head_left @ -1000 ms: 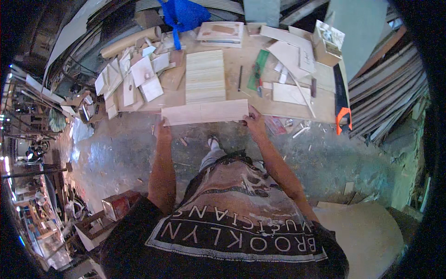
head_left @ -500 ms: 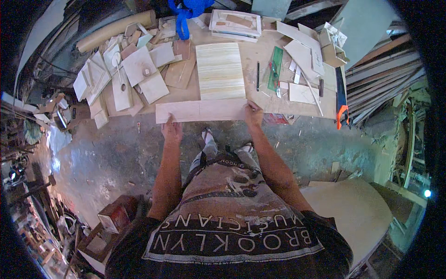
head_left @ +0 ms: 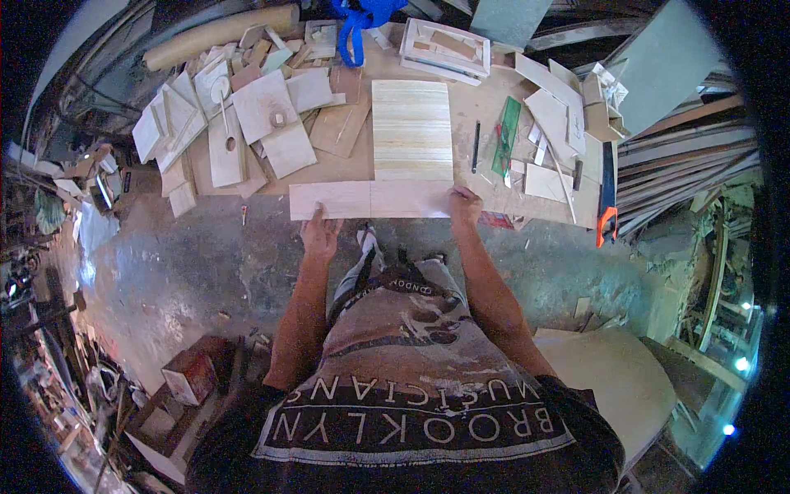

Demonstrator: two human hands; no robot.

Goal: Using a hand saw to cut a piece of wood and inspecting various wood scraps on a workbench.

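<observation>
A long pale wooden strip [head_left: 403,200] lies crosswise along the table's near edge, with a thin line across its middle. My left hand [head_left: 319,235] grips its near edge toward the left end, thumb on top, the other fingers partly hidden. At the strip's right end my right hand [head_left: 466,207] is closed on the corner, fingers bent. Just beyond the strip, touching or nearly touching it, a square panel with pale yellow streaks [head_left: 411,128] lies flat on the table. To the panel's right is a dark pencil-like stick [head_left: 476,146].
Wooden offcuts [head_left: 267,111] pile up on the table's left. A green ruler-like strip [head_left: 505,136], more wood pieces [head_left: 550,183] and an orange-handled saw [head_left: 607,218] lie on the right. White frames [head_left: 445,48] and a blue bag [head_left: 362,20] are at the back.
The view has shifted, so the table things appear farther right. The strip now sits straighter, level with the panel's near edge, and my left hand's fingers have loosened somewhat on it.
</observation>
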